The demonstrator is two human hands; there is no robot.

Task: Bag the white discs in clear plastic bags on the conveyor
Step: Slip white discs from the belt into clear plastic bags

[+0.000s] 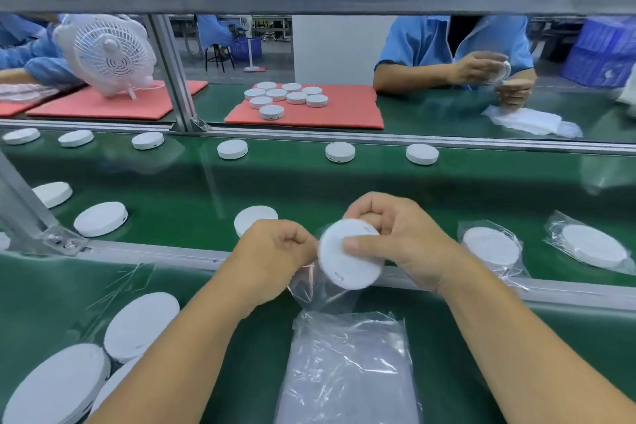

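My right hand (395,237) grips a white disc (347,262) by its rim and face, tilted above the near edge of the green conveyor belt (192,189). My left hand (278,248) pinches the mouth of a clear plastic bag (309,289) that hangs just below the disc. A stack of clear bags (347,372) lies on the green bench under my arms. Two bagged discs (492,246) (593,246) lie on the belt to the right. Bare discs (100,218) sit on the belt to the left, and others (141,325) lie on the bench at lower left.
A row of discs (340,151) runs along the belt's far side. Across the line, several discs sit on a red mat (347,110) and a person in blue (454,55) handles one. A white fan (110,52) stands at far left. Aluminium rails (165,253) border the belt.
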